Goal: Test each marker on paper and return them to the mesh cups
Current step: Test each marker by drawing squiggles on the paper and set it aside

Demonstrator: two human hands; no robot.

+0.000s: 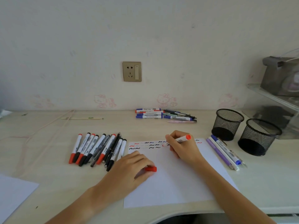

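left hand [132, 167]: palm down, fingers curled closed | right hand [182, 147]: fingers pinched in writing grip

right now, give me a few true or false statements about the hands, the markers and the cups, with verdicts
1. The right hand holds a red marker with its tip on the paper. True.
2. The left hand is empty. False: it holds a red cap and rests on the paper.
3. Both mesh cups stand upright to the right of the paper. True.
4. The mesh cups are full of markers. False: no marker shows in either.
5. The paper is blank. False: red, black and blue squiggles run along its top edge.
6. A row of red and black markers lies left of the paper. True.
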